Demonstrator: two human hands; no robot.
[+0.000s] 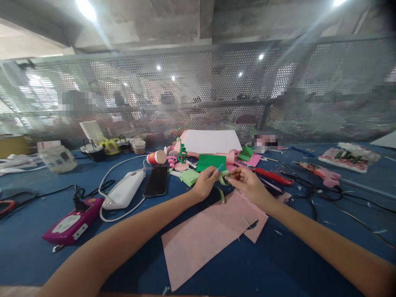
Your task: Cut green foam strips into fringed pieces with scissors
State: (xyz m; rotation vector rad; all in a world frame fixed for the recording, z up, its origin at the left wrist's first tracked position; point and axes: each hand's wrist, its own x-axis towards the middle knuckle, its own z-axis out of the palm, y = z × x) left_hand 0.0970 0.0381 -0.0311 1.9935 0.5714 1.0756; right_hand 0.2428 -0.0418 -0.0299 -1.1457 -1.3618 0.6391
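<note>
My left hand (206, 181) and my right hand (247, 181) meet above the blue table (278, 268), both pinching a light green paper strip (223, 178) that curls between the fingertips. Its loose end hangs down toward the table. Right under my hands lies a large pink paper sheet (204, 239) with a smaller pink piece beside it. A dark green paper rectangle (211, 162) lies just behind my hands.
A black phone (156, 180), a white power bank (123, 190) with cable and a magenta device (72, 225) sit at the left. A red cutter (272, 176), a pink glue gun (324, 175) and black cables lie at the right. White foam board (210, 141) stands behind. A perforated metal screen closes the back.
</note>
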